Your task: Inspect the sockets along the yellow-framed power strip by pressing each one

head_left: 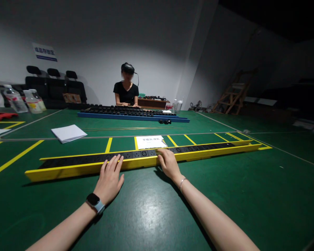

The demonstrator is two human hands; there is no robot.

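Observation:
A long yellow rail runs across the table, with a row of black socket modules in its channel, like a power strip. My left hand lies with fingers stretched over the rail's near wall, left of the middle; its thumb rests apart on the near side. Just right of the middle, my right hand curls over the same wall, fingertips on the modules and thumb against the front face. Behind the rail lies a white paper label with printed characters.
Yellow tape lines mark the green table. White papers lie at the left, bottles farther back. Opposite, a co-worker wearing a headset sits behind blue rails holding black modules. Small black pieces lie nearby.

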